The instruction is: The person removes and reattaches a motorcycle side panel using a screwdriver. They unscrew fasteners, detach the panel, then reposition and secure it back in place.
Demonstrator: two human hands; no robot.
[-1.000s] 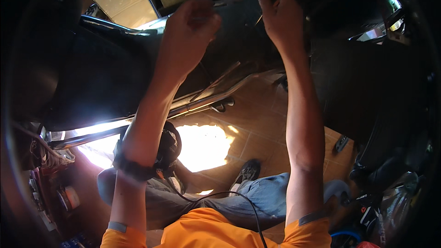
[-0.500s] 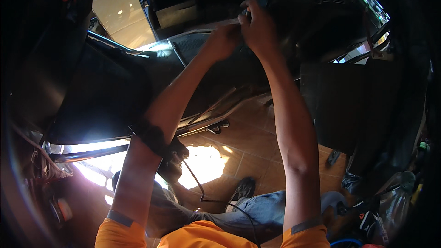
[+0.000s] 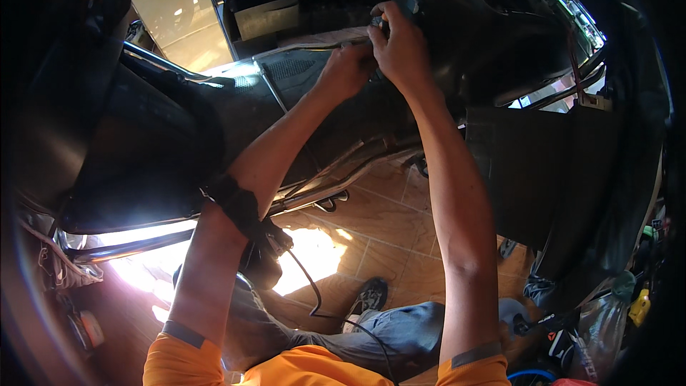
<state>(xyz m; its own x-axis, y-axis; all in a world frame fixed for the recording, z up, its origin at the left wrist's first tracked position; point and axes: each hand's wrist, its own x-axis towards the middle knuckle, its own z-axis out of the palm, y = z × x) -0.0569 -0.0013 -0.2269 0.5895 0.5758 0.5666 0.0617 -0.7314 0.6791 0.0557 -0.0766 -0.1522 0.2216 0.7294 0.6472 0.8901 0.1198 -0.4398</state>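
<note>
Both my arms reach forward to a large dark vehicle with a black body. My right hand (image 3: 402, 41) is closed, thumb and forefinger curled round a small dark piece (image 3: 379, 21) whose kind I cannot make out. Just below and to its left, my left hand (image 3: 348, 70) is closed too, its fingertips turned away from view beside the right hand. Under them runs the black, partly textured floor panel (image 3: 282, 71) of the vehicle. A black strap (image 3: 232, 204) with a cabled device (image 3: 266, 261) is round my left forearm.
Metal tubes (image 3: 136, 243) edge the vehicle at lower left. A dark flat panel (image 3: 525, 171) stands at right. Sunlit tiles (image 3: 379, 229) show below, with my shoe (image 3: 373, 294). A clear plastic bag (image 3: 604, 322) and other items lie at lower right. A cardboard piece (image 3: 268, 20) is beyond my hands.
The view has shifted slightly and grown brighter. My hands stay close together at the same spot; the left one sits slightly lower in the picture.
</note>
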